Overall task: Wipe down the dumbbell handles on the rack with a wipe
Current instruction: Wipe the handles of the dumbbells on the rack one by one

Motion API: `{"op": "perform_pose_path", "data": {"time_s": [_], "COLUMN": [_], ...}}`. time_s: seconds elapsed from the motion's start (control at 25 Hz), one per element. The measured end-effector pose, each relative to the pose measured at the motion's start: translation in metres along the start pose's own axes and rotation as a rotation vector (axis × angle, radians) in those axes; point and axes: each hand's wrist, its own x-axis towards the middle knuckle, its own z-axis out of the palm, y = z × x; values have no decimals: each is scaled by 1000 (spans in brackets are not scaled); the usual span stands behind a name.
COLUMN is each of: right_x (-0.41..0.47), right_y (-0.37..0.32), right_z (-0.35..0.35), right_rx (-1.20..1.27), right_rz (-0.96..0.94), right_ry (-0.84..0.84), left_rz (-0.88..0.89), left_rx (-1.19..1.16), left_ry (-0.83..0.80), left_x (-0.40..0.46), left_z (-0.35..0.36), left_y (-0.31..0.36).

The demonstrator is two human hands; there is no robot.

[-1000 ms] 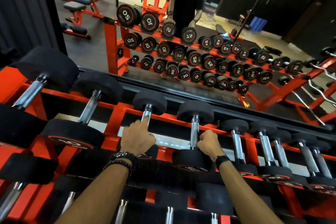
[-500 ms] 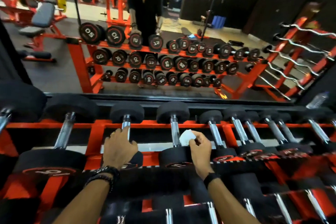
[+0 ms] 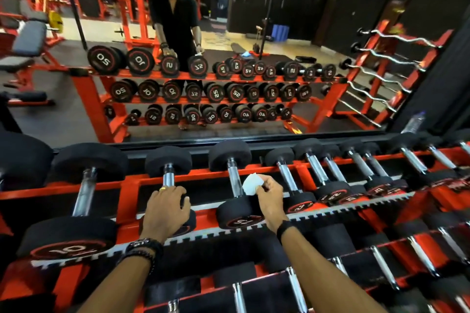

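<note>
- Two hands work at the top shelf of the rack (image 3: 132, 183), and everything below is placed from the dumbbell marked 12 (image 3: 235, 185), whose chrome handle (image 3: 234, 178) runs away from the person, from its near head up to its far head by the mirror (image 3: 229, 132).
- The right hand (image 3: 269, 195) is just right of that handle, at about mid-length, pinching a small white wipe (image 3: 250, 184) between thumb and fingertips; the other fingers are curled in behind it.
- The wipe's free edge points left toward the handle and sits just beside it; whether it touches the chrome cannot be told.
- The left hand (image 3: 166, 207) rests one dumbbell to the left, fingers spread and draped over that neighbouring dumbbell's near head (image 3: 189, 221), holding nothing that I can see.
- My reading: the right hand is the nearer one and the one that matters, since the handle lies directly left of its fingertips. The wipe would need to wrap across the bar, then travel along its long axis, away and back.
- To the right of the marked dumbbell, a row of smaller dumbbells (image 3: 330, 180) lies parallel, handles unwiped as far as can be judged.
- Risk, as I judge it: the wipe is small and may bunch or slip off the round chrome.
</note>
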Motion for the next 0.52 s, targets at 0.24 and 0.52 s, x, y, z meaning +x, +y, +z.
{"op": "perform_pose_path", "data": {"time_s": [0.24,0.52], "right_x": [-9,-6], "right_y": [-22,-40], "right_z": [-17,-83], "right_rx": [219,217], "right_rz": [166,123], "right_ry": [-48,-10], "left_rz": [-22,125], "left_rx": [-20,54], "left_ry": [-17,-24], "left_x": [1,-1], "left_z": [1,10], "left_y": [-1,27]}}
